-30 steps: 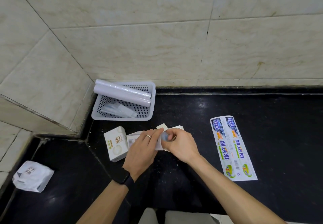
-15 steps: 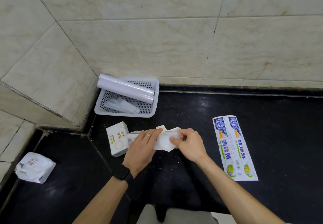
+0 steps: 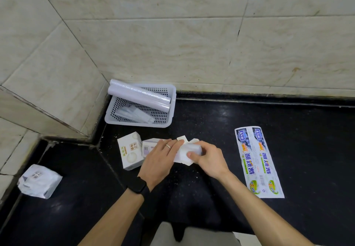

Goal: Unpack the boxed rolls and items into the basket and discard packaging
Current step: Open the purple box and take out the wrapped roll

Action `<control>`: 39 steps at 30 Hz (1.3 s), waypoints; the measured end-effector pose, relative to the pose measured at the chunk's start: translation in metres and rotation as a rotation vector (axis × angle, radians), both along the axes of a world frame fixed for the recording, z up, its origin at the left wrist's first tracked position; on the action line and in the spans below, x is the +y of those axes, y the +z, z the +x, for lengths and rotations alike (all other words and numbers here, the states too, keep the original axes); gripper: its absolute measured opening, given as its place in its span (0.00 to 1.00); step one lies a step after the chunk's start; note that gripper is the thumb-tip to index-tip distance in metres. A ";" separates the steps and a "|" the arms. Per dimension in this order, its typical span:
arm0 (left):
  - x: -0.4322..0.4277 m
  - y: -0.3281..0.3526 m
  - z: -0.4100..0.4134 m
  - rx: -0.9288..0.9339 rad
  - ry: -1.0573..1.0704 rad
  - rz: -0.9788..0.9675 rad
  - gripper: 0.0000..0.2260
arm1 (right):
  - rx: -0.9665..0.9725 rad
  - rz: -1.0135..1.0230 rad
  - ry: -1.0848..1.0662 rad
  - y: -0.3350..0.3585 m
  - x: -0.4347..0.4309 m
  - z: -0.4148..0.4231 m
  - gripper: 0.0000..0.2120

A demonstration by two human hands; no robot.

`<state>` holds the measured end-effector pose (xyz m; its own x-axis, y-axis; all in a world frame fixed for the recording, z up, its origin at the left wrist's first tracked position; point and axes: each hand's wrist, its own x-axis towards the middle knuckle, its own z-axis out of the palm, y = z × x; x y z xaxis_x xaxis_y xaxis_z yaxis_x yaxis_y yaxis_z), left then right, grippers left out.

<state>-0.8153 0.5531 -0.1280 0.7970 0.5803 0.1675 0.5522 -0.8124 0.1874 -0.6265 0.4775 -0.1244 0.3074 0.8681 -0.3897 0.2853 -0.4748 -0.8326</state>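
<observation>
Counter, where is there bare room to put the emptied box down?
Free: the black counter between the basket and the flat wrapper, and the wide stretch right of that wrapper. Also between the crumpled bag and the left arm. Crowded: around both hands, beside the small box below the basket.

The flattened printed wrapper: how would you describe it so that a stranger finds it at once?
On the black countertop, look right of both hands. The flattened printed wrapper lies there alone, flat, with blue characters and green ends; the white boxes are left of the hands.
</observation>
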 end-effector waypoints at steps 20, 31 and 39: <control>0.007 -0.011 -0.010 -0.100 0.327 -0.333 0.33 | 0.454 0.110 -0.430 -0.002 -0.024 0.045 0.11; -0.012 -0.059 0.018 0.266 0.124 -0.246 0.39 | 0.601 0.157 -0.628 -0.007 -0.047 0.065 0.10; -0.013 -0.057 0.025 0.312 0.260 -0.668 0.39 | 0.605 0.079 -0.591 -0.017 -0.060 0.069 0.11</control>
